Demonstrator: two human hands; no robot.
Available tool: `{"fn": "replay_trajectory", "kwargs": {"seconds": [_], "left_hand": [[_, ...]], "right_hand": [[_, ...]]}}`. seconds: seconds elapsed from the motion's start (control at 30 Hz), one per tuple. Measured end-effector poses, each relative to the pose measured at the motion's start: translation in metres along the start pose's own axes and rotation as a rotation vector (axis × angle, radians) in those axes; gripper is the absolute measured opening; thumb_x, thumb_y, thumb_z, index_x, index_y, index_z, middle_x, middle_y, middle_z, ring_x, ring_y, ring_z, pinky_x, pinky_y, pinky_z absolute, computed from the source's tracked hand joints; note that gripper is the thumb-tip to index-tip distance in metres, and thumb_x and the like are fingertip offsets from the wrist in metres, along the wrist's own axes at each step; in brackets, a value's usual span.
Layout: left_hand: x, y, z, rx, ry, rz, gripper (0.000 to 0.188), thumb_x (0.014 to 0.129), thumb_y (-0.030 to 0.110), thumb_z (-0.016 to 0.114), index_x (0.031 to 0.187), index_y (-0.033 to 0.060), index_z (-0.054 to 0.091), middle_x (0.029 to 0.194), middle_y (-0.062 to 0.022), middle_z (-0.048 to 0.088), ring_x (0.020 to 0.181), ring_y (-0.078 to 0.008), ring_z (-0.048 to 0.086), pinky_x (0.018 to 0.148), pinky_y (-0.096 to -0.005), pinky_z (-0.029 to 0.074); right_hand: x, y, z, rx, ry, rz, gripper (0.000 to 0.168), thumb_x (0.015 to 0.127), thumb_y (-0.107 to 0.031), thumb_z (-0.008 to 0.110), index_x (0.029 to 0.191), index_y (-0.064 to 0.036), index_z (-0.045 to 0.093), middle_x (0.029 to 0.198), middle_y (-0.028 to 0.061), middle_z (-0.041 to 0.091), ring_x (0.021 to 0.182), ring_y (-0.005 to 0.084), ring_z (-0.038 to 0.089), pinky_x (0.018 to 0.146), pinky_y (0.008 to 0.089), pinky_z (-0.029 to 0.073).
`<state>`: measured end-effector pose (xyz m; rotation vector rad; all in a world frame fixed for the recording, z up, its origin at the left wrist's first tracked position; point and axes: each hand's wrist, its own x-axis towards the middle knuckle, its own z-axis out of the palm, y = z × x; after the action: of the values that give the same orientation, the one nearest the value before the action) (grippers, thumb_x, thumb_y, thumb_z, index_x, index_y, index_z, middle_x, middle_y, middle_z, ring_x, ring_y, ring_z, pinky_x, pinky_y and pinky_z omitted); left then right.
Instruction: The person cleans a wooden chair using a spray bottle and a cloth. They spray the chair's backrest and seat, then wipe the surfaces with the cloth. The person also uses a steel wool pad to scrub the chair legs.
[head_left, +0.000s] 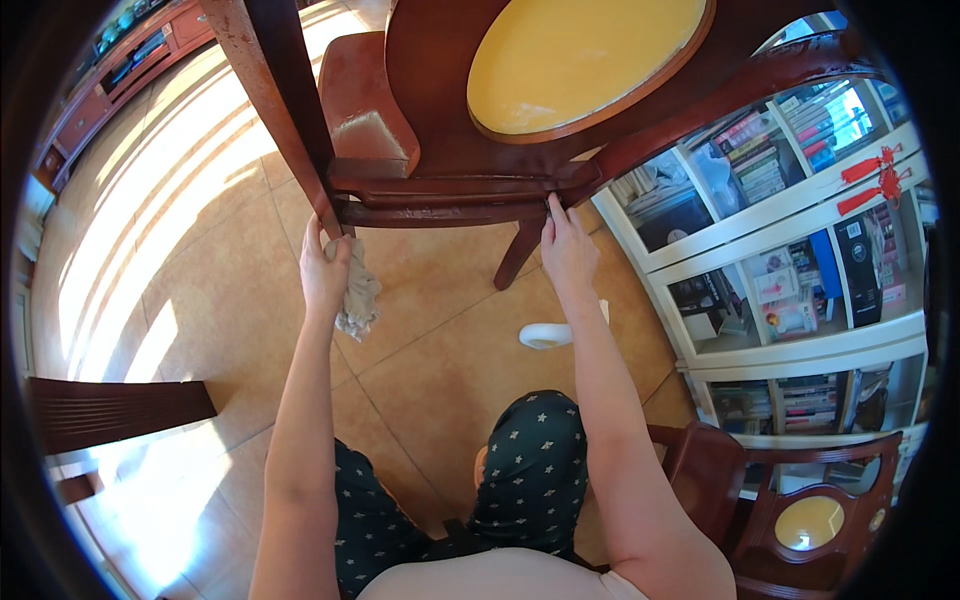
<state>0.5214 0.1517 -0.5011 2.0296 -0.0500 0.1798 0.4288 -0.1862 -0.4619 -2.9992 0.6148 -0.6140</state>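
Observation:
A dark red-brown wooden chair (442, 201) with a yellow oval inset (585, 64) fills the top of the view. My left hand (324, 274) holds a crumpled greyish cloth (358, 292) that hangs below the thumb, and its fingertips reach the chair's left post. At the other end of the lower rail, my right hand (568, 244) has thumb and fingers gathered against the corner where rail and post meet. What lies under those fingertips is partly hidden.
On the tiled floor (420, 382), a white rounded object (546, 335) lies partly behind my right forearm. A white glass-fronted bookcase (780, 262) stands to the right. Another wooden chair (709, 480) is at lower right. A dark wooden furniture piece (124, 412) juts in at left.

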Motion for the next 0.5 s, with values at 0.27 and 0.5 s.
{"fn": "replay_trajectory", "kwargs": {"seconds": [0.27, 0.5], "left_hand": [[-0.002, 0.0, -0.002, -0.003, -0.006, -0.027, 0.06, 0.089, 0.02, 0.065, 0.143, 0.0022, 0.044, 0.135, -0.0211, 0.057, 0.127, -0.0372, 0.053, 0.103, -0.0416, 0.043], [-0.001, -0.002, 0.0, -0.028, -0.012, -0.042, 0.063, 0.088, 0.02, 0.065, 0.145, 0.0049, 0.042, 0.136, -0.0203, 0.056, 0.128, -0.0364, 0.052, 0.104, -0.0418, 0.043]], "right_hand": [[-0.008, 0.004, 0.001, 0.073, -0.015, 0.025, 0.043, 0.094, -0.021, 0.054, 0.137, -0.016, 0.056, 0.101, 0.0112, 0.062, 0.079, 0.0324, 0.066, 0.064, 0.0454, 0.054], [-0.038, -0.101, 0.018, 0.415, -0.082, 0.157, 0.043, 0.093, -0.017, 0.057, 0.135, -0.009, 0.056, 0.098, 0.014, 0.062, 0.082, 0.0343, 0.065, 0.07, 0.0456, 0.052]]}}
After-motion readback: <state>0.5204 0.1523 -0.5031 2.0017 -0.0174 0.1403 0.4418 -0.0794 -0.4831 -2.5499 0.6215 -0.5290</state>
